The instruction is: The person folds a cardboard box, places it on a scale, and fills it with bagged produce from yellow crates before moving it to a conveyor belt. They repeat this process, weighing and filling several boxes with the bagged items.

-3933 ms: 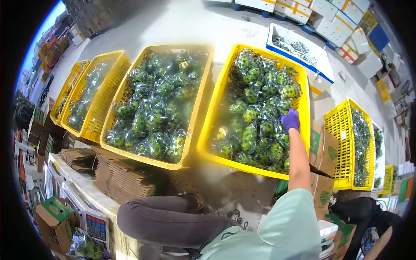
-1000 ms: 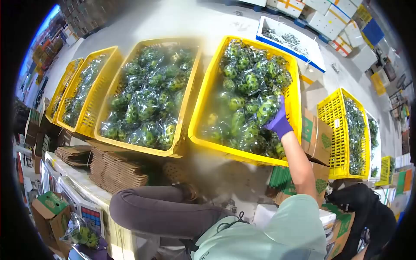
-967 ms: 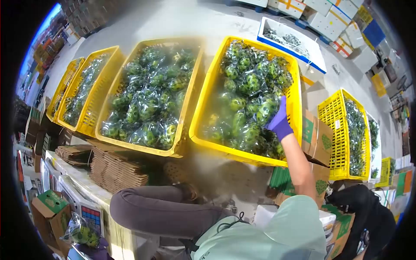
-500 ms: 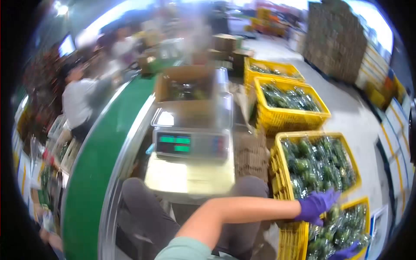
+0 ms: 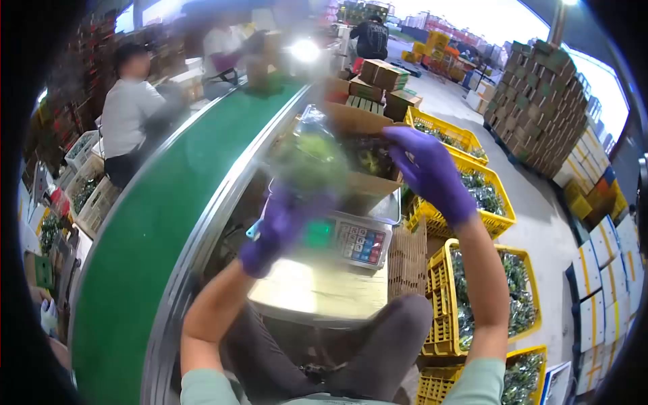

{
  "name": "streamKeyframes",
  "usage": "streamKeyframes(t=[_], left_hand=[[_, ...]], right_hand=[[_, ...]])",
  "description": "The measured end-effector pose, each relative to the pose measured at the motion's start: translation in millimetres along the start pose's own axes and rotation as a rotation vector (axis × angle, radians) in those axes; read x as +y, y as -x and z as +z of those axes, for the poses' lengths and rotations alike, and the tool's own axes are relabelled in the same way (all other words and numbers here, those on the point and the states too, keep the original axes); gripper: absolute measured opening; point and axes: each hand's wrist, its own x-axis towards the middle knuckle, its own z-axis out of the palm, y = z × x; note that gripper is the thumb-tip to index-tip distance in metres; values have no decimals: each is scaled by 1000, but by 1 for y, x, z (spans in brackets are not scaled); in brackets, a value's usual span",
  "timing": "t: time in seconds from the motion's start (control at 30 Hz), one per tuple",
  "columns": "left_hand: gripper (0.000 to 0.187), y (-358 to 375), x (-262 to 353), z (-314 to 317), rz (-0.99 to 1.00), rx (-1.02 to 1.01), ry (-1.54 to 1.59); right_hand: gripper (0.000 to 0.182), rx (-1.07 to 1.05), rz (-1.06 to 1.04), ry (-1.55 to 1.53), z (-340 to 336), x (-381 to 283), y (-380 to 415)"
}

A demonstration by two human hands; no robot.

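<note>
Carton [image 5: 359, 119], open, on scale [image 5: 368, 241]: bagged produce [image 5: 371, 162] inside. Green bagged item [image 5: 312, 156], blurred: grasped by left hand [image 5: 277, 223], near left of carton. Right hand [image 5: 433, 170]: at carton's right edge; grip cannot be told. Yellow crates [image 5: 439, 290], right: bagged greens [image 5: 484, 196].

Our left hand [image 5: 287, 214]: purple-gloved, raised, motion-blurred, held upward in loaded grip, finger detail lost. Our left forearm [image 5: 217, 304]: bare, bent sharply at elbow, slanting up and inward. Our right hand [image 5: 433, 172]: purple-gloved, raised higher, sharper, fingers extended and spread leftward, wrist slightly bent inward. Our right forearm [image 5: 484, 277]: bare, near upright. Our sleeves [image 5: 476, 383]: short, pale green. Our legs [image 5: 266, 351]: grey-trousered, knees bent and parted; right knee [image 5: 410, 314] just beside near right corner of counter [image 5: 324, 291].
</note>
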Motion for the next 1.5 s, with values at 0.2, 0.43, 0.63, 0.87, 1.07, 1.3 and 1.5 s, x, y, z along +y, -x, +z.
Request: streamKeyframes(t=[0.2,0.43,0.63,0.87,1.07,1.3,1.5], left_hand=[[51,-42,94,-33,-133,429,-851],[72,-105,20,-39,280,163,-1216],[44,-120,-23,-39,-73,-241,-1610],[56,-63,25,24,112,-191,-1268],[106,76,5,119,-1020,-266,174],[93,85,-5,113,-1081,-269,78],[92,82,-3,110,-1154,-249,45]], right_hand=[[24,-432,85,322,73,46,-47],[15,432,154,-87,-33,6,0],[9,652,423,-89,-83,-55,109],[26,424,421,-281,-51,-95,188],[24,216,525,-543,3,-126,208],[33,336,714,-678,28,-133,220],[36,294,787,-714,29,-131,229]])
